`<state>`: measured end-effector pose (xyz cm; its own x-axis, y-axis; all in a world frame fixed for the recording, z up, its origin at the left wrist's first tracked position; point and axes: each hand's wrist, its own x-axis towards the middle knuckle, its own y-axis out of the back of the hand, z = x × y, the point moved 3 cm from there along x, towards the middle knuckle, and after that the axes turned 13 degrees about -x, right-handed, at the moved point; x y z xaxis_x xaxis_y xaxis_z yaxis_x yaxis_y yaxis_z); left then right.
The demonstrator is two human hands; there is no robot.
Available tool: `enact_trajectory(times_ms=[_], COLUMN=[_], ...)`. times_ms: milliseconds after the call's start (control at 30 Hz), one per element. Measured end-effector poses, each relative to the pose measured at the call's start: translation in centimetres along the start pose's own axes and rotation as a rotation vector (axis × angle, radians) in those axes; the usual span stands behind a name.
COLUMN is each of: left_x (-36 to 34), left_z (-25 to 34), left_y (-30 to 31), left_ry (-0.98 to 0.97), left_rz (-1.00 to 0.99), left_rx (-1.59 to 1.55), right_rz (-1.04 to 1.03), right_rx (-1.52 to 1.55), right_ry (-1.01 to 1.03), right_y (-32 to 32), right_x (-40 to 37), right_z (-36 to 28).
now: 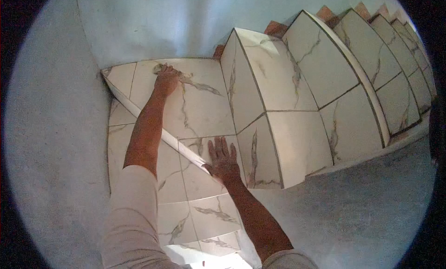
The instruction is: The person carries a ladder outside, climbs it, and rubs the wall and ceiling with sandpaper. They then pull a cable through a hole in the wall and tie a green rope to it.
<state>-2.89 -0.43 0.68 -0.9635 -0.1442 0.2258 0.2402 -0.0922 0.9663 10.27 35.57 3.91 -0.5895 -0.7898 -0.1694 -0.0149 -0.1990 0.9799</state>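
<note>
My left hand (168, 78) is closed on a small greyish wad (159, 69), pressed against a marble-look floor tile (204, 111) near the wall; whether it is a sponge or a cloth I cannot make out. Lower down, my right hand (224, 159) lies flat with its fingers spread on the same tiled landing, close to its front edge. The thumb reaches toward the white edge strip (174, 141) of the step. Grey-brown veins run across the white tiles, and dark joint lines separate them.
Tiled stairs (297, 78) climb to the right, with reddish-brown triangular pieces (275, 28) along the wall side. A pale blue wall (139, 22) stands behind the landing, a grey wall (55, 129) at left. More tiled steps (204, 220) descend toward me. A grey surface (353, 208) borders the stairs below.
</note>
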Motion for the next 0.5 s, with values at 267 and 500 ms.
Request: enact_trajectory(times_ms=[267,500], left_x=[-12.9,-39.2], left_z=[3.2,16.6], left_y=[16.5,17.8], left_ry=[0.267,0.238], left_rz=[0.659,0.556], left_rx=[-1.672,-2.296], right_rz=[0.313,0.014], right_rx=[-0.236,0.161], right_ry=[-0.034,0.018], right_y=[-0.6,2.9], right_x=[5.7,4.1], right_z=[2.8,0.8])
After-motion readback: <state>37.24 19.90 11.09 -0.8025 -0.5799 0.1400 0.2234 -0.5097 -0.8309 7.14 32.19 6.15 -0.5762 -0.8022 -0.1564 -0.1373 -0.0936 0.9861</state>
